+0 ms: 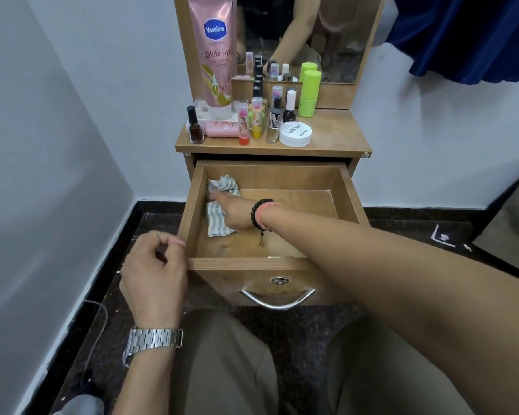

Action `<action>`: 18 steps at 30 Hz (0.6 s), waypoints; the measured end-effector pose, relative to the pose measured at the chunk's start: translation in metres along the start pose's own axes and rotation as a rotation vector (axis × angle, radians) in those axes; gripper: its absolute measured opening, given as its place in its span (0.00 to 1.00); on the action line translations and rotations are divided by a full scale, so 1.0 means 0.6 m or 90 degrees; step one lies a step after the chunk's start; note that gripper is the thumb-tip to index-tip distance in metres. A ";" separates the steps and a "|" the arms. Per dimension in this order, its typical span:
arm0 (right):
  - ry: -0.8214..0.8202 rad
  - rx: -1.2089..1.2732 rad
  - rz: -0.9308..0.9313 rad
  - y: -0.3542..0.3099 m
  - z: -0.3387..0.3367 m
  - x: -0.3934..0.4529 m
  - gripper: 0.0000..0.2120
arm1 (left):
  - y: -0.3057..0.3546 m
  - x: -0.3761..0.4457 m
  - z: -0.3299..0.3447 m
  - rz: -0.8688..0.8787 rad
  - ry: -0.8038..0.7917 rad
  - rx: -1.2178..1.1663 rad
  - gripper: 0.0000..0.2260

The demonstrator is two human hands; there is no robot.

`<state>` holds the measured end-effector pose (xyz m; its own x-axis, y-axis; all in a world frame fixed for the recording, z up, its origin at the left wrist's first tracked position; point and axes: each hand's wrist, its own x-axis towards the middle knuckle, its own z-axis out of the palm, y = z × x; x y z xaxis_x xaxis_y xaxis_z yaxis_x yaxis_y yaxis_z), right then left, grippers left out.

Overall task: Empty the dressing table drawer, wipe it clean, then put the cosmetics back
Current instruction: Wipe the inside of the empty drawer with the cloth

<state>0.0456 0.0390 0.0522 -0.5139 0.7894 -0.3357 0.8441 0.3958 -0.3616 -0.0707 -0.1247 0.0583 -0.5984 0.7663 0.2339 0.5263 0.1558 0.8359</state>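
reaching across into the open drawer, the right hand presses a striped cloth against the drawer floor at the far-left corner, toward ten o'clock from the drawer's middle. whether its fingers lie flat or curl into the fabric cannot be told, since the hand's back hides them. the cloth is bunched, its long axis running roughly twelve to six along the left wall, one end crumpled up against the back wall and the other trailing toward the front. it touches the left wall; the floor from the middle out to three o'clock is bare wood, room enough to slide the cloth rightward up to the right wall and the front panel.

the left hand sits at the drawer's front-left corner, around eight o'clock, fingers loosely curled and holding nothing, knuckles just beside the rim (contact with the wood cannot be told).

the cosmetics stand on the dressing table top at twelve o'clock above the drawer: a pink lotion tube upright on its cap, a dark nail polish bottle, small upright lip balm sticks, a white round jar near the front edge, and a green stick by the mirror. the top's right half is bare.
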 end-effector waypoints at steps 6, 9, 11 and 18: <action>0.052 -0.252 0.084 0.097 -0.014 -0.039 0.26 | 0.004 0.000 -0.003 0.002 -0.008 0.000 0.08; 0.002 -0.377 0.137 0.138 -0.015 -0.067 0.22 | 0.006 -0.001 -0.002 -0.002 -0.009 0.004 0.08; 0.029 -0.406 0.201 0.159 -0.020 -0.098 0.27 | 0.006 -0.001 -0.003 -0.004 -0.010 0.006 0.08; 0.014 -0.412 0.245 0.144 -0.021 -0.176 0.18 | 0.009 -0.003 -0.005 -0.002 -0.007 0.004 0.08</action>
<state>0.1746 -0.0040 0.0673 -0.1665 0.9342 -0.3154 0.8881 0.2811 0.3636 -0.0682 -0.1272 0.0639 -0.5935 0.7726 0.2257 0.5281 0.1622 0.8335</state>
